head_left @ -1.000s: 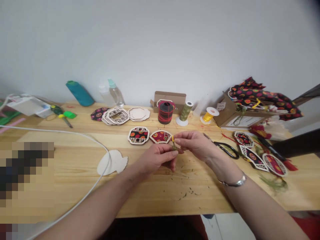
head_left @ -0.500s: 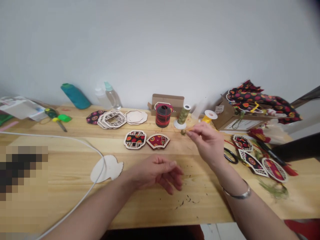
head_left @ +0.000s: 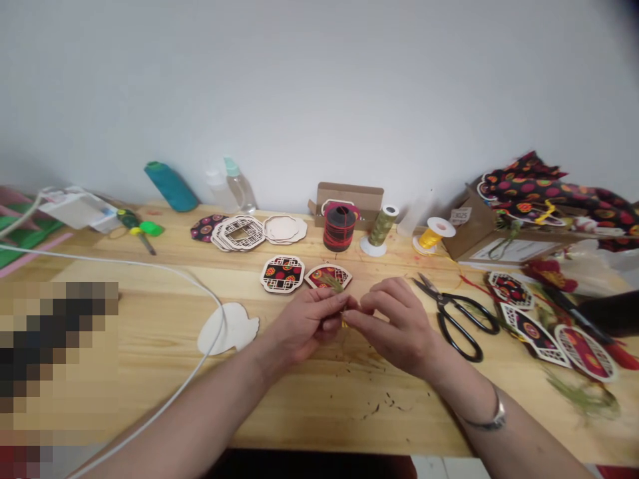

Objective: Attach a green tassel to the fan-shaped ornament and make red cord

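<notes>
My left hand is closed in a pinch on a small olive-green tassel, whose strands stick up above the thumb. My right hand meets it fingertip to fingertip, its thumb and forefinger pinched at a bit of yellow thread under the tassel. The fingers partly hide where thread and tassel join. Just behind the hands lies a fan-shaped wooden ornament with red patterned fabric. Beside it is an octagonal ornament. Black-handled scissors lie with blades apart, right of my right hand.
Spools of red-black cord, green thread and yellow ribbon stand at the back. A cardboard box with fabric sits at right, near finished ornaments. A white cable crosses a pale wooden cutout at left.
My right hand has brought the tassel down and left to my left hand, which has gone from loosely open to pinching it. The scissors are now uncovered. The view has shifted somewhat left.
</notes>
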The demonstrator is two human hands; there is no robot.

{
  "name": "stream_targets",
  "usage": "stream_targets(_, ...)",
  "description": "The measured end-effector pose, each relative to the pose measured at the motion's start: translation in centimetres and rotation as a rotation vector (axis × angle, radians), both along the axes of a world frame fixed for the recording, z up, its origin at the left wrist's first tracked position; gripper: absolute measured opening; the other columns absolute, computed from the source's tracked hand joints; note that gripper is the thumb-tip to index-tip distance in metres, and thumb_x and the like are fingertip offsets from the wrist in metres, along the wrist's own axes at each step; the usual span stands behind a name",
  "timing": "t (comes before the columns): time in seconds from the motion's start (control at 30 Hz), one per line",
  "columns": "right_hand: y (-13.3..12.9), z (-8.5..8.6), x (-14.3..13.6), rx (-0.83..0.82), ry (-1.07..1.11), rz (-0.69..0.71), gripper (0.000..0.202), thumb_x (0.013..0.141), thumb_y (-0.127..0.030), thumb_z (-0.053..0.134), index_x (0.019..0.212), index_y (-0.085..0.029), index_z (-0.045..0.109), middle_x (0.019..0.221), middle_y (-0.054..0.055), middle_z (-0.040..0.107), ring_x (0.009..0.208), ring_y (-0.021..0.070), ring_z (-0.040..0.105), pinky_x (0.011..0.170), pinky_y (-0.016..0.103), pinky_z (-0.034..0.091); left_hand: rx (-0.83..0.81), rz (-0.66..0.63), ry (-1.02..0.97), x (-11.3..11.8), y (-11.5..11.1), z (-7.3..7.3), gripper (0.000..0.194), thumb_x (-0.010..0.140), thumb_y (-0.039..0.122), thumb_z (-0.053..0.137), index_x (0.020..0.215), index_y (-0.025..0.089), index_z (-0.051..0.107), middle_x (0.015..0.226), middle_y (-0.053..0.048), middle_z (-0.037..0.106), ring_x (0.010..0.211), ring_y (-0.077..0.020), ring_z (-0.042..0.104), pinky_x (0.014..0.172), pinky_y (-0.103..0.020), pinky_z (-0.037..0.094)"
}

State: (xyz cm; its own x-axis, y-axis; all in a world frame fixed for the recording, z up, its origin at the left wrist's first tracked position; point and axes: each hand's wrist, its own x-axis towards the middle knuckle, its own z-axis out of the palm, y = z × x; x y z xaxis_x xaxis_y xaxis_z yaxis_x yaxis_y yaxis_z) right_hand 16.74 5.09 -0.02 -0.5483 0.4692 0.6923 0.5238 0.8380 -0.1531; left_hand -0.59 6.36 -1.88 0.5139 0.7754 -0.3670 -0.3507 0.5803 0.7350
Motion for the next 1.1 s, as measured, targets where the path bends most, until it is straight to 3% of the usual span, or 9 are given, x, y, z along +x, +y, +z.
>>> stream_targets(0.1,0.2,0.1,0.1,-0.337,0.276,-0.078,0.009,0.082,-0.025,0.06,0.083,-0.019,0.066,0.074,0.003,0.062,0.069,0.0141,0.052,0.062,0.029,0.041,0.129,0.024,0.133,0.2,-0.1,0.2,0.023,0.074,0.034,0.068,0.07,0.011,0.068,0.054,0.003,0.05,0.043,-0.0024,0.029,0.041,-0.018,0.016)
stream_targets(0.2,0.7,0.1,0.2,-0.89,0.458,-0.167,0.024,0.084,-0.036,0.056,0.074,-0.017,0.066,0.066,0.003,0.063,0.06,0.0127,0.052,0.057,0.027,0.04,0.245,-0.062,0.282,0.3,-0.4,0.7,0.027,0.078,0.038,0.063,0.071,0.012,0.068,0.056,0.0,0.056,0.042,-0.0038,0.031,0.042,-0.02,0.017)
stream_targets(0.3,1.0,0.0,0.1,-1.35,0.428,-0.003,0.032,0.081,-0.044,0.057,0.07,-0.016,0.068,0.063,0.004,0.067,0.063,0.0139,0.056,0.062,0.028,0.042,0.32,-0.137,0.417,0.4,-0.7,1.1,0.033,0.079,0.042,0.059,0.062,0.014,0.065,0.044,0.004,0.046,0.039,-0.0053,0.031,0.042,-0.021,0.018)
stream_targets(0.37,1.0,-0.3,-0.1,-1.472,0.471,0.048,0.032,0.076,-0.046,0.063,0.069,-0.015,0.068,0.063,0.004,0.068,0.064,0.0144,0.058,0.061,0.028,0.043,0.356,-0.164,0.487,0.4,-0.7,1.2,0.033,0.077,0.042,0.06,0.058,0.015,0.063,0.04,0.006,0.04,0.039,-0.0061,0.031,0.042,-0.021,0.02)
stream_targets(0.6,0.5,-1.0,-1.5,-1.617,0.819,0.017,0.028,0.064,-0.041,0.074,0.064,-0.014,0.066,0.054,-0.001,0.062,0.047,0.0097,0.054,0.049,0.024,0.037,0.365,-0.175,0.602,0.7,-0.7,1.0,0.03,0.078,0.034,0.054,0.056,0.015,0.06,0.041,0.005,0.042,0.039,-0.0068,0.035,0.043,-0.02,0.024)
stream_targets(0.8,0.8,-1.1,-1.3,-1.466,0.897,-0.135,0.024,0.059,-0.035,0.077,0.059,-0.014,0.065,0.048,-0.004,0.054,0.045,0.0054,0.038,0.045,0.022,0.027,0.305,-0.187,0.493,0.5,-0.5,0.7,0.024,0.078,0.036,0.058,0.067,0.015,0.063,0.054,0.002,0.056,0.039,-0.0047,0.036,0.04,-0.019,0.023)
stream_targets(1.1,1.3,-1.1,-0.8,-1.386,0.979,-0.119,0.025,0.061,-0.034,0.075,0.056,-0.015,0.061,0.053,-0.005,0.052,0.048,0.0054,0.035,0.048,0.023,0.026,0.242,-0.177,0.413,0.5,-0.4,0.5,0.021,0.077,0.035,0.06,0.072,0.015,0.063,0.053,0.004,0.055,0.038,-0.0028,0.033,0.039,-0.017,0.022)
